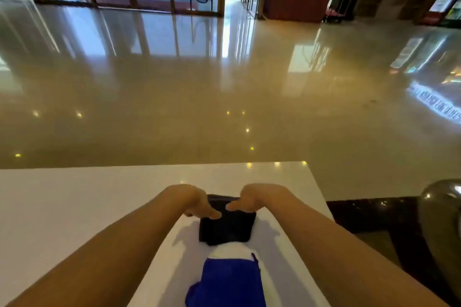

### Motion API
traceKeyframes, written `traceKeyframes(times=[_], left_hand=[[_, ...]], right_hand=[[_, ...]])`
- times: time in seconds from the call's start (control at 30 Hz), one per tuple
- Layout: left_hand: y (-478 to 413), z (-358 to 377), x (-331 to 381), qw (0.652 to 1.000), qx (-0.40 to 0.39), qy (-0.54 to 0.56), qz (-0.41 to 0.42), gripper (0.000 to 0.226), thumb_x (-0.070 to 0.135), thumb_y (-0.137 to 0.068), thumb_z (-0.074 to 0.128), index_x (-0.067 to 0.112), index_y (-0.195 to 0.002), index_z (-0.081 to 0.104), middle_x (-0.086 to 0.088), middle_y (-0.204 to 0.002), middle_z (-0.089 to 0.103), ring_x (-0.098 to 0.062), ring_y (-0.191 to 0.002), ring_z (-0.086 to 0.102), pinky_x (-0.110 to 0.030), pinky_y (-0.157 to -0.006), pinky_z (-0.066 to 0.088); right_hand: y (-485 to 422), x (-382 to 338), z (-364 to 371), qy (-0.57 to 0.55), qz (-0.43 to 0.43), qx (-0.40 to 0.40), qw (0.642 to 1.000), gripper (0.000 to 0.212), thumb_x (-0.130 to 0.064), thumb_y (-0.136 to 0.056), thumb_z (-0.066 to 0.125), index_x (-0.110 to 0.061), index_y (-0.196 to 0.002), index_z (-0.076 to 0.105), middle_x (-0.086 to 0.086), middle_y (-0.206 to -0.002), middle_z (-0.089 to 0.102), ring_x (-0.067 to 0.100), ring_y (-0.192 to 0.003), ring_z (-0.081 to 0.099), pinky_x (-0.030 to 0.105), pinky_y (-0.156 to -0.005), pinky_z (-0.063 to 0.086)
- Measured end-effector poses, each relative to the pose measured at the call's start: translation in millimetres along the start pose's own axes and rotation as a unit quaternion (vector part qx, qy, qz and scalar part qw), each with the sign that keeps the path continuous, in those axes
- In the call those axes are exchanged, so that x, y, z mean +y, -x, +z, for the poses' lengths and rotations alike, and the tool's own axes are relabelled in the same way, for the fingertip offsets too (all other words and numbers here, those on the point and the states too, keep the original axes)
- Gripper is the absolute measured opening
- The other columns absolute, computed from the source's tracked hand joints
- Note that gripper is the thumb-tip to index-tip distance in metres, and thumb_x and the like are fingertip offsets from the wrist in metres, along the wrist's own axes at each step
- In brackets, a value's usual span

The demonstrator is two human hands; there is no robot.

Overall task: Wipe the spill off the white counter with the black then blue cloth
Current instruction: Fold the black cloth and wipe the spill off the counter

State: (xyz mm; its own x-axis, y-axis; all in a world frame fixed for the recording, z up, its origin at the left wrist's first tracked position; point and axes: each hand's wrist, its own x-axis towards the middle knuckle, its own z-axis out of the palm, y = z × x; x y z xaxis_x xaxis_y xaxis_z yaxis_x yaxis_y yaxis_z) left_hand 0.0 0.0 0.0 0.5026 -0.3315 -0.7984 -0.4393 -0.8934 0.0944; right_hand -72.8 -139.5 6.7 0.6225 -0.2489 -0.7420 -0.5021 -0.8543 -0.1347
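A folded black cloth (225, 228) lies on the white counter (74, 197) in front of me. My left hand (197, 203) grips its far left edge and my right hand (249, 200) grips its far right edge, thumbs pointing toward each other over the cloth. The far edge of the cloth looks lifted between the hands. Nearer to me lies a blue cloth (228, 281), with a white patch (230, 250) between it and the black cloth; I cannot tell whether that patch is cloth or spill.
The counter ends at a far edge and a right corner (305, 164). Beyond lies a glossy floor (224, 82) with glass doors at the back. A dark lower ledge (369, 214) and a rounded grey object (441, 227) sit to the right.
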Motion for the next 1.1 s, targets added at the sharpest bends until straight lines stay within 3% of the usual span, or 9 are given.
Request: traceKeyframes(times=[0.13,0.33,0.43,0.53,0.6,0.7,0.83,1.03,1.1], left_hand=[[-53,68,5,0.991,0.09,0.101,-0.02,0.07,0.054,-0.09,0.056,0.009,-0.141,0.04,-0.014,-0.133,0.057,-0.027,-0.118,0.057,-0.036,-0.101,0.046],[-96,110,8,0.905,0.283,0.316,-0.038,0.051,0.039,-0.088,0.066,0.006,-0.121,0.046,-0.014,-0.113,0.064,-0.024,-0.092,0.064,-0.032,-0.07,0.05],[-103,118,6,0.884,0.284,0.371,-0.011,0.03,0.031,-0.088,0.063,0.007,-0.106,0.061,-0.008,-0.094,0.069,-0.021,-0.082,0.065,-0.033,-0.068,0.053],[-99,120,1,0.84,0.303,0.448,0.041,0.016,0.023,-0.088,0.063,0.009,-0.095,0.068,-0.004,-0.083,0.068,-0.019,-0.076,0.064,-0.034,-0.069,0.055],[-89,120,-5,0.798,0.276,0.53,0.08,0.021,0.023,-0.092,0.061,0.014,-0.111,0.063,-0.004,-0.098,0.069,-0.014,-0.084,0.063,-0.026,-0.073,0.053],[-65,129,-20,0.696,0.187,0.679,0.139,0.036,0.023,-0.096,0.057,0.019,-0.132,0.054,-0.006,-0.121,0.065,-0.02,-0.107,0.064,-0.039,-0.092,0.056],[-22,153,-59,0.632,0.223,0.735,0.106,0.04,0.025,-0.098,0.055,0.02,-0.137,0.05,-0.008,-0.126,0.064,-0.028,-0.114,0.062,-0.053,-0.095,0.054],[45,211,-127,0.611,0.336,0.715,0.038,0.02,0.032,-0.098,0.054,0.028,-0.117,0.058,0.002,-0.108,0.069,-0.006,-0.094,0.068,-0.023,-0.076,0.058],[58,227,-146,0.627,0.365,0.689,0.004,0.017,0.032,-0.098,0.054,0.028,-0.114,0.058,0.001,-0.106,0.069,-0.01,-0.095,0.068,-0.03,-0.081,0.059]], right_hand=[[-41,9,68,-0.073,0.036,0.026,0.996,0.066,-0.055,-0.101,0.047,-0.011,-0.15,0.043,0.02,-0.148,0.046,0.037,-0.129,0.052,0.046,-0.111,0.043],[-79,11,118,-0.231,0.046,0.246,0.94,0.034,-0.027,-0.1,0.059,-0.018,-0.132,0.051,0.013,-0.136,0.037,0.032,-0.12,0.042,0.042,-0.1,0.049],[-82,9,122,-0.364,0.059,0.301,0.88,0.059,-0.007,-0.089,0.073,-0.017,-0.139,0.045,0.014,-0.136,0.037,0.032,-0.116,0.053,0.041,-0.095,0.056],[-83,18,115,-0.496,0.092,0.245,0.828,0.083,-0.003,-0.084,0.078,-0.013,-0.151,0.031,0.02,-0.134,0.052,0.032,-0.109,0.06,0.038,-0.08,0.055],[-79,20,111,-0.592,0.074,0.173,0.784,0.072,-0.004,-0.083,0.078,-0.007,-0.146,0.042,0.018,-0.124,0.062,0.033,-0.106,0.065,0.038,-0.077,0.058],[-64,10,114,-0.664,0.027,0.106,0.74,0.047,-0.006,-0.084,0.077,-0.009,-0.129,0.061,0.014,-0.107,0.071,0.033,-0.098,0.069,0.042,-0.073,0.062],[-40,-21,134,-0.762,-0.041,-0.003,0.647,0.031,-0.001,-0.09,0.07,-0.018,-0.116,0.071,0.016,-0.107,0.078,0.039,-0.107,0.071,0.049,-0.079,0.064],[8,-97,192,-0.736,-0.067,-0.072,0.669,0.029,-0.007,-0.099,0.062,-0.015,-0.126,0.067,0.017,-0.12,0.074,0.039,-0.114,0.067,0.055,-0.098,0.057],[22,-121,208,-0.712,-0.066,-0.06,0.696,0.029,-0.009,-0.1,0.061,-0.016,-0.127,0.066,0.016,-0.122,0.072,0.037,-0.114,0.067,0.054,-0.095,0.058]])
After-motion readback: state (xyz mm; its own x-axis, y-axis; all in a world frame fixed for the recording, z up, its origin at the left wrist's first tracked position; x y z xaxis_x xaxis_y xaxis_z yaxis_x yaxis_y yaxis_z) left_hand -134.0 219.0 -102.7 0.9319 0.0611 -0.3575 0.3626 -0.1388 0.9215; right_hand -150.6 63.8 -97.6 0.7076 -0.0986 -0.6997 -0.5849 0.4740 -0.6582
